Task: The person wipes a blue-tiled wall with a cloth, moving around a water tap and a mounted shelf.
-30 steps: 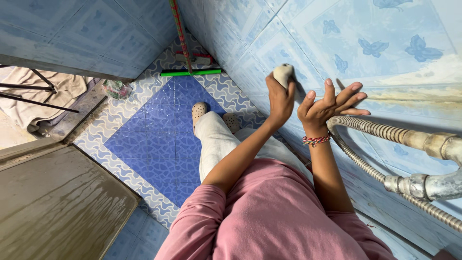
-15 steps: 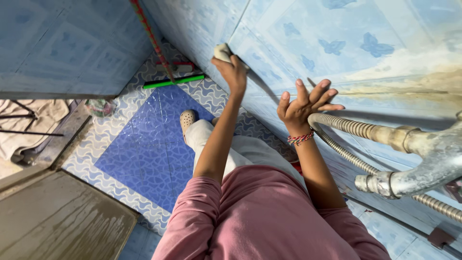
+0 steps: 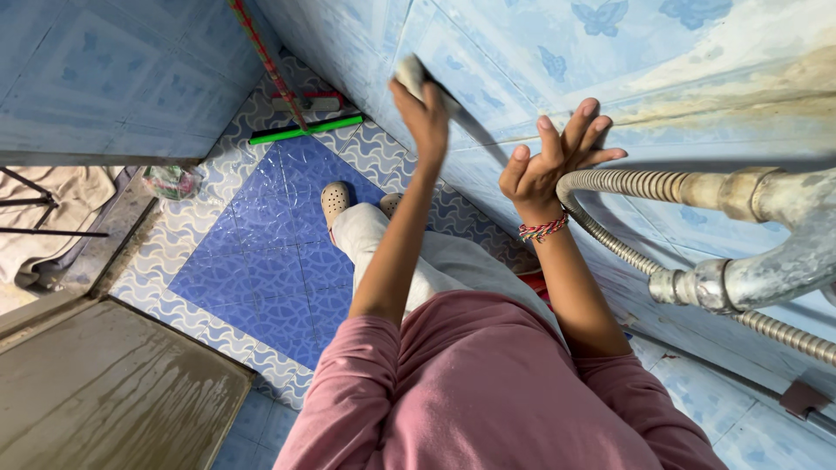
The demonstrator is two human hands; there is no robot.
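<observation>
The left hand [image 3: 427, 113] pinches a pale scrubbing sponge [image 3: 411, 77] against the blue butterfly-patterned tiled wall [image 3: 488, 52] at eleven o'clock. The right hand [image 3: 550, 165], fingers spread, braces flat at one o'clock. Brown staining [image 3: 740, 87] remains at two o'clock, so scrubbing looks unfinished.

Even, soft daylight; slight motion blur; wide-angle bending at edges.
</observation>
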